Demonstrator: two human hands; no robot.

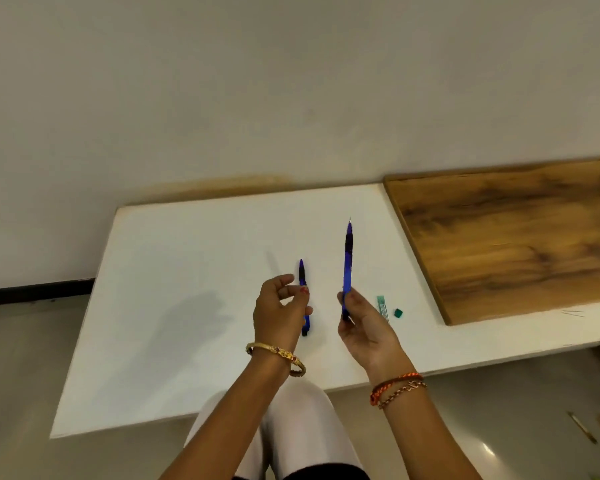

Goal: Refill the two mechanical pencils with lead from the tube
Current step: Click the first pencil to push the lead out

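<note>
While our right hand [362, 320] pinches one blue pencil [347, 268] by its lower end, tip raised away from us, the second pencil [305, 299] lies flat on the white worktop [187, 271], partly behind our left hand [279, 315], whose fingers curl loosely with nothing we can see in them. Both barrels are slim, glossy, with dark grips. Beside the right hand lie the pale green tube [383, 308] and its small green cap [398, 312], near a wood-grain board [516, 237].
</note>
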